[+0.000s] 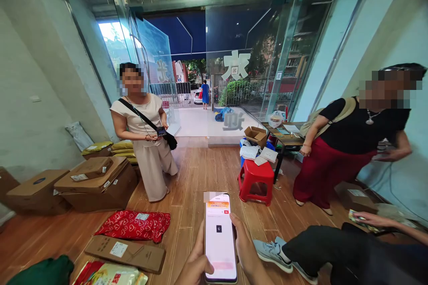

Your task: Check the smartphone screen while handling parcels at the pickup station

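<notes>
The left hand (194,267) and the right hand (245,249) grip a phone (220,237) between them, thumbs along its edges, the lit screen facing up above the wooden floor (194,173). Just left lie a flat cardboard parcel (126,253) and a red heart-patterned package (133,225). Further off stands a red stool (257,181) bearing papers. Two people stand beyond, one at each side.

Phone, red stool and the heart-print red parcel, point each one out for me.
Phone (220,236), head view, middle of its lit screen.
Red stool (256,172), head view, top of the seat.
Heart-print red parcel (135,225), head view, middle of the wrapping.
</notes>
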Action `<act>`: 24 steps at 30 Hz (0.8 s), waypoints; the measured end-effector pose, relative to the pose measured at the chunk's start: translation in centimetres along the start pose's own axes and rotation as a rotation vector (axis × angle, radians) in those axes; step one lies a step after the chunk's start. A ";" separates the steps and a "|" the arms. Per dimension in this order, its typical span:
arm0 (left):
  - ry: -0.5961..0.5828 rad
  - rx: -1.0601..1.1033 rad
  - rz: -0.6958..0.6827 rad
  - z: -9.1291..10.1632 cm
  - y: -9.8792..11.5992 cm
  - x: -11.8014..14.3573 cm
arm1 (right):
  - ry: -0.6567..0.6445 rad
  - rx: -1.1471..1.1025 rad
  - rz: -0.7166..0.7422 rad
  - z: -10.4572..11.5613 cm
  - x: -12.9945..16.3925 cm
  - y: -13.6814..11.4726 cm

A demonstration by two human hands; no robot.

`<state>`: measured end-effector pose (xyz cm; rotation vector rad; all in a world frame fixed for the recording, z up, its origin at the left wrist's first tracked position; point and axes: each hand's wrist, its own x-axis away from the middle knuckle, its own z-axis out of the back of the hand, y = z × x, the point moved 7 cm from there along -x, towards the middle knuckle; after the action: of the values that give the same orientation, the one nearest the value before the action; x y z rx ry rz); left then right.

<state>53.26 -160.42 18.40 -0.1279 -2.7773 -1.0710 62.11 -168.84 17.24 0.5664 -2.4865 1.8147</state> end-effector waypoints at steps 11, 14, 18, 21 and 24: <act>0.061 -0.027 -0.018 1.1 -0.8 -0.4 | -0.131 0.052 0.035 -0.5 0.0 -0.5; 0.047 -0.015 -0.054 1.4 -1.0 -0.6 | -0.148 0.051 0.035 -0.6 0.5 -1.0; 0.075 -0.048 -0.080 2.2 -1.4 -0.9 | -0.169 0.024 0.019 -0.7 0.8 -1.2; 0.057 -0.090 -0.087 2.7 -1.6 -1.2 | -0.141 -0.003 -0.001 -0.5 0.6 -1.1; -0.001 -0.045 -0.077 2.9 -1.8 -1.4 | -0.149 -0.038 -0.024 -0.9 0.5 -1.3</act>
<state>54.01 -159.87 14.83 -0.0266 -2.7806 -1.1520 61.84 -168.53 18.83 0.7519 -2.5880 1.7755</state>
